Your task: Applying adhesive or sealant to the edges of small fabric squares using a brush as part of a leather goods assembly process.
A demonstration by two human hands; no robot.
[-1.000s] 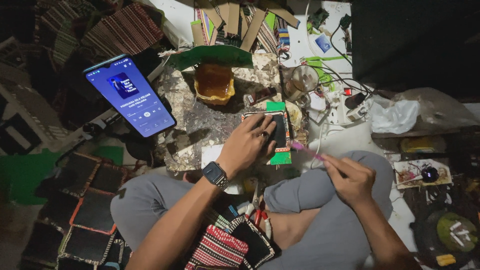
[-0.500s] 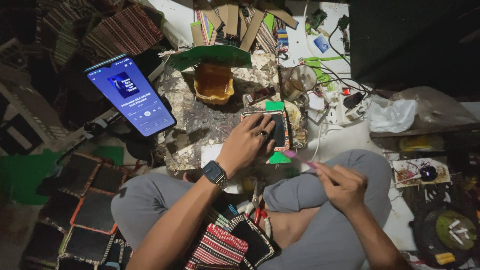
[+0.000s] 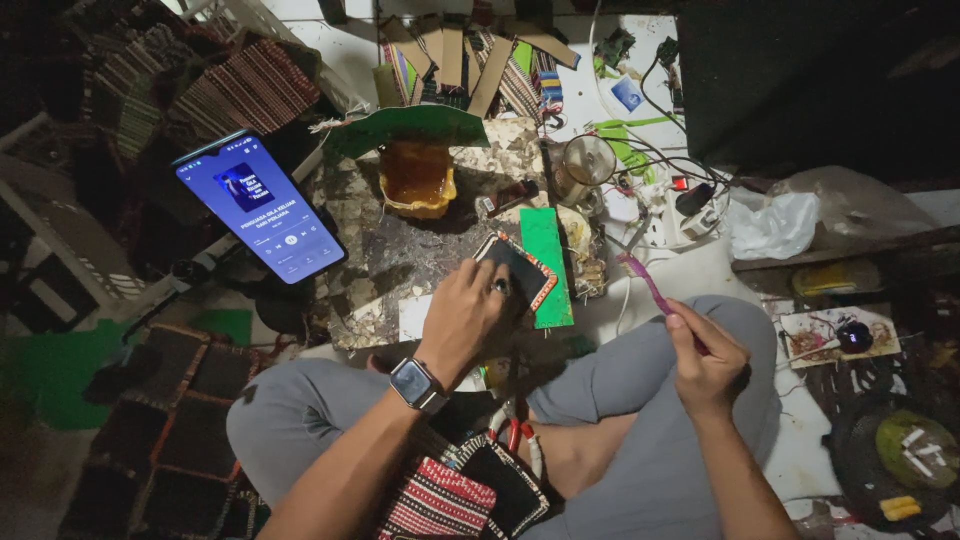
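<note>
My left hand (image 3: 468, 315), with a watch on the wrist, presses down on a small black fabric piece with orange patterned trim (image 3: 520, 272). That piece lies partly on a green card (image 3: 550, 262) on a stained stone slab (image 3: 400, 250). My right hand (image 3: 705, 360) is raised over my right knee and grips a pink toothbrush-like brush (image 3: 645, 282), whose head points up and left toward the green card. The brush head hangs clear of the black piece.
A lit phone (image 3: 260, 205) stands propped at the left. A yellow tub of amber glue (image 3: 416, 180) sits on the slab. Cardboard strips (image 3: 470, 60), wires, a plastic bag (image 3: 790, 225), woven fabric pieces (image 3: 450, 495), red-handled pliers (image 3: 515, 435) and black squares (image 3: 170, 420) lie around my crossed legs.
My right hand has drawn the brush back to the right, away from the black piece. My left hand has stayed pressed on that piece.
</note>
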